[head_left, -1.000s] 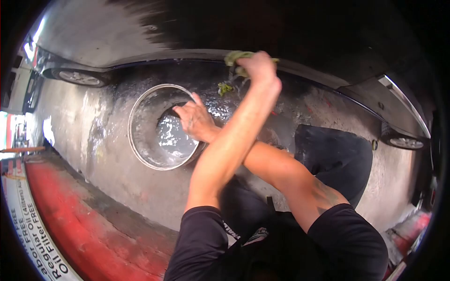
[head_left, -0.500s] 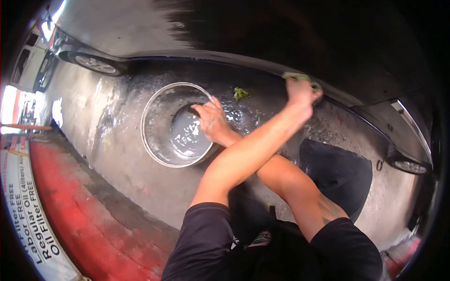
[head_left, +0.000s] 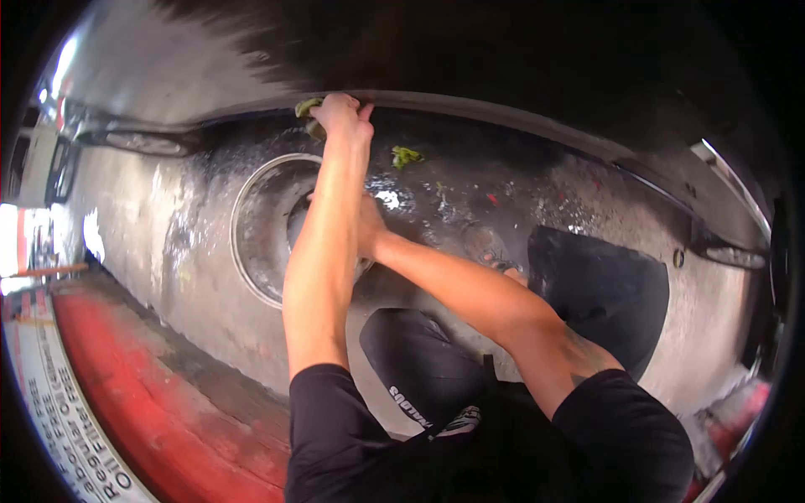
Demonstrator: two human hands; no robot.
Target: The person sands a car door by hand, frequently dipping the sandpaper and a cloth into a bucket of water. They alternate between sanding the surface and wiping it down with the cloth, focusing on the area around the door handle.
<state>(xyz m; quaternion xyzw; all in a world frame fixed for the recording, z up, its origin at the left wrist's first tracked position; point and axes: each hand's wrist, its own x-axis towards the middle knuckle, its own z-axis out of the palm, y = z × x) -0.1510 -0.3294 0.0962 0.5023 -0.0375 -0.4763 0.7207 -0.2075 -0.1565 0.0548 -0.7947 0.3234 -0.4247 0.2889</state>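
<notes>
My left hand (head_left: 344, 116) is closed around a yellow-green cloth (head_left: 308, 107) at the lower edge of the dark car body (head_left: 470, 54). Part of the cloth sticks out left of my fingers. Below, a round bucket (head_left: 236, 220) with greyish water stands on the wet floor. My right hand (head_left: 369, 225) is at the bucket's right rim, gripping it. My left forearm crosses in front and hides part of that hand and of the bucket.
A crumpled yellow-green scrap (head_left: 406, 157) lies on the wet floor (head_left: 453, 197) right of the bucket. My knees, in dark shorts, are close below. Car wheels (head_left: 144, 143) show at both sides. A red raised ledge (head_left: 168, 377) and a lettered sign (head_left: 71, 419) run along the left.
My left hand has swept left along the car's lower edge with the cloth, so my arms no longer cross widely. My right hand stays at the bucket rim. The view has shifted slightly.
</notes>
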